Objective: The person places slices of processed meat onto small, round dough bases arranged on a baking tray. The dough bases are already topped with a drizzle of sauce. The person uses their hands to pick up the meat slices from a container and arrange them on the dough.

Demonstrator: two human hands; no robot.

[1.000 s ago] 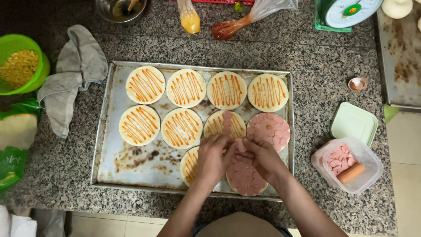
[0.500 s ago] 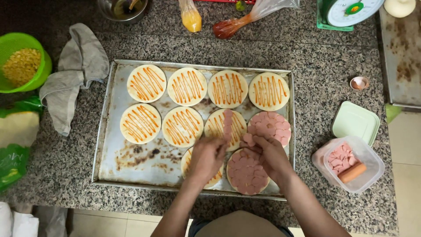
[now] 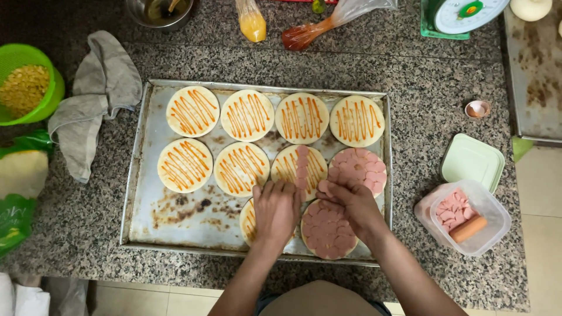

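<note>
Left hand (image 3: 275, 212) lying open-fingered on a sauced dough round (image 3: 253, 222); right hand (image 3: 349, 202) pinching sausage slices (image 3: 324, 188) above baking tray (image 3: 136, 175)

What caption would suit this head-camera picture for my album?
Both hands lay pink sausage slices on sauce-striped dough rounds in a metal baking tray.

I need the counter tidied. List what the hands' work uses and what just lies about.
In use: left hand, right hand, sausage slices, sauced dough rounds, baking tray, sausage tub.

Lying about: grey cloth, green corn bowl, scale, sauce bags.
</note>
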